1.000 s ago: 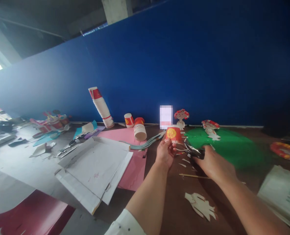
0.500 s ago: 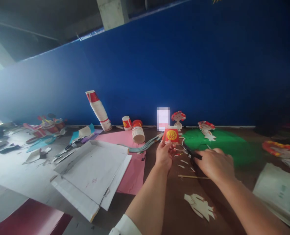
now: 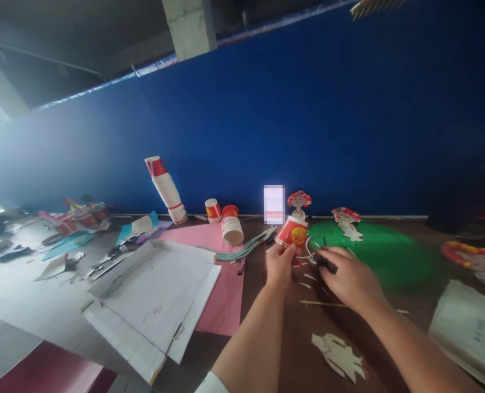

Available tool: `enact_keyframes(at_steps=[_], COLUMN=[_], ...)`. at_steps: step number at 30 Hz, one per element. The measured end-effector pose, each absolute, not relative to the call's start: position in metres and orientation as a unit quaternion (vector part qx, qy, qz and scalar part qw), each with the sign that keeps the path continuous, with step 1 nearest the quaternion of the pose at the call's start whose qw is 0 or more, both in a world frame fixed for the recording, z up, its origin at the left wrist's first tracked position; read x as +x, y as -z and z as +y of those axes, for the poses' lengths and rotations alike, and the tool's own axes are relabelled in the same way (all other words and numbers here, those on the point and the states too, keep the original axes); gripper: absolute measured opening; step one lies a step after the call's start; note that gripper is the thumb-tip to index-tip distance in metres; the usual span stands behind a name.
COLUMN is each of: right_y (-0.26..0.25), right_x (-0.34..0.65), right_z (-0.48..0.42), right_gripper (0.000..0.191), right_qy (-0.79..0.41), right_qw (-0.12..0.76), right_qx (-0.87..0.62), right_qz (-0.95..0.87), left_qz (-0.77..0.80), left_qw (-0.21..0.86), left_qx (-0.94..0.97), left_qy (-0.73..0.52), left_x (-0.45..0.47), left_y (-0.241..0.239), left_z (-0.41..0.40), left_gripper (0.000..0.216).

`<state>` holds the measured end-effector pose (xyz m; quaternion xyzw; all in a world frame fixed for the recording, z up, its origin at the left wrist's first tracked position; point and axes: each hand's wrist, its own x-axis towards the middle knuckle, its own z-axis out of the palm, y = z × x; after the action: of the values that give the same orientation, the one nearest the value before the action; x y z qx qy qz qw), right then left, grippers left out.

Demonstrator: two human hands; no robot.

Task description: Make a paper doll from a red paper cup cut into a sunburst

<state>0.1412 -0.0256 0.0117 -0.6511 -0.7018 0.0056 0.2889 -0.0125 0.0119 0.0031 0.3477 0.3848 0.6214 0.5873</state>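
You seem to be in the step of trimming the red paper cup (image 3: 291, 234), which is up off the table in front of you, tilted, with its narrow end upward. A thin white strip (image 3: 309, 250) curls beside the cup; whether it is attached, I cannot tell. In my judgement, the next move calls for a steady cup and for fingers kept away from the cutting edge

Your left hand (image 3: 281, 265) is nearly closed, and it pinches the cup near its lower edge between thumb and fingers. Your right hand (image 3: 349, 278) is curled around the dark handle of what look like scissors (image 3: 328, 264), just to the right of the strip. How wide the blades stand, I cannot tell. Below your hands lie small paper scraps (image 3: 306, 285), a thin stick (image 3: 322, 303) and a pale cut-out figure (image 3: 341, 356)
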Motion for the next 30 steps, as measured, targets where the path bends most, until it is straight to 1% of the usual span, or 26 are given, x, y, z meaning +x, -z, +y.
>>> enact_keyframes(at_steps=[8, 13, 16, 17, 20, 21, 22, 24, 26, 30], right_y=[0.002, -0.001, -0.002, -0.002, -0.005, -0.007, -0.010, -0.015, -0.019, -0.022], right_x=[0.149, 0.148, 0.147, 0.146, 0.138, 0.134, 0.131, 0.124, 0.119, 0.118], right_z=[-0.020, -0.017, -0.018, -0.018, -0.019, -0.020, -0.020, -0.023, -0.025, -0.026], right_gripper=[0.029, 0.024, 0.021, 0.026, 0.057, 0.064, 0.067, 0.066, 0.062, 0.056], right_qy=[-0.130, -0.211, -0.223, -0.226, -0.261, -0.292, -0.327, -0.437, -0.505, -0.538], right_qw=[0.283, 0.317, 0.377, 0.405, 0.479, 0.502, 0.522, 0.569, 0.591, 0.608], right_qx=[-0.634, -0.612, -0.627, -0.629, -0.605, -0.584, -0.560, -0.489, -0.445, -0.430], right_qz=[-0.708, -0.693, -0.644, -0.624, -0.580, -0.568, -0.554, -0.497, -0.445, -0.394], left_qz=[0.418, 0.453, 0.465, 0.460, 0.417, 0.399, 0.385, 0.371, 0.376, 0.393], left_qw=[0.536, 0.423, 0.338, 0.306, 0.195, 0.155, 0.116, 0.044, -0.006, -0.044], left_qx=[0.413, 0.515, 0.568, 0.588, 0.666, 0.692, 0.715, 0.750, 0.770, 0.797], left_qy=[-0.606, -0.591, -0.589, -0.590, -0.588, -0.581, -0.572, -0.546, -0.516, -0.457], left_x=[-0.010, -0.011, -0.011, -0.011, -0.011, -0.010, -0.009, -0.006, -0.004, -0.002], left_y=[-0.002, 0.003, 0.005, 0.005, 0.003, 0.002, 0.001, 0.000, -0.001, -0.005], left_z=[0.007, 0.006, 0.006, 0.006, 0.000, -0.002, -0.005, -0.009, -0.013, -0.018], left_gripper=[0.015, 0.011, 0.011, 0.013, 0.022, 0.023, 0.022, 0.020, 0.022, 0.019])
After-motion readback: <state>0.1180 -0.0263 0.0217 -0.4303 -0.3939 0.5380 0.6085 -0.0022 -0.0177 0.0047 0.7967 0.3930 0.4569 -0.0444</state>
